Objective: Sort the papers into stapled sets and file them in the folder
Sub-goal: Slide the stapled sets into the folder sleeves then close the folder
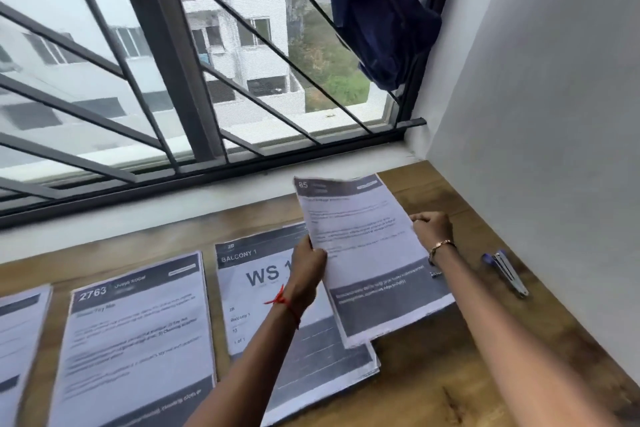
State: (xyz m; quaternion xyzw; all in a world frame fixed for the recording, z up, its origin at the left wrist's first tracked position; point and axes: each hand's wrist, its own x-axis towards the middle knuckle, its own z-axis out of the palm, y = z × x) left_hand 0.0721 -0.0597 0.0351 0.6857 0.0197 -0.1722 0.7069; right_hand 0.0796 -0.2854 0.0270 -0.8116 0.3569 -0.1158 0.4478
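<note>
Gripping the paper set (363, 253) between them: left hand (308, 267), right hand (433, 229).

Paper stack (138, 340): "2763"; neighbouring stack (242, 288): "BALCONY 1"

I see the set headed 85 (367, 253), white sheets with dark bands at top and bottom, tilted up toward the tabletop's (433, 374) far right corner. The left hand (308, 263) grips its left edge and the right hand (433, 229) its right edge. Its lower part overlaps the WS 1 stack (256, 291). Flat to the left lie the 2763 stack (138, 340) and another stack (17, 340), cut off by the frame. The blue-and-silver stapler (507, 272) lies by the right edge.
</note>
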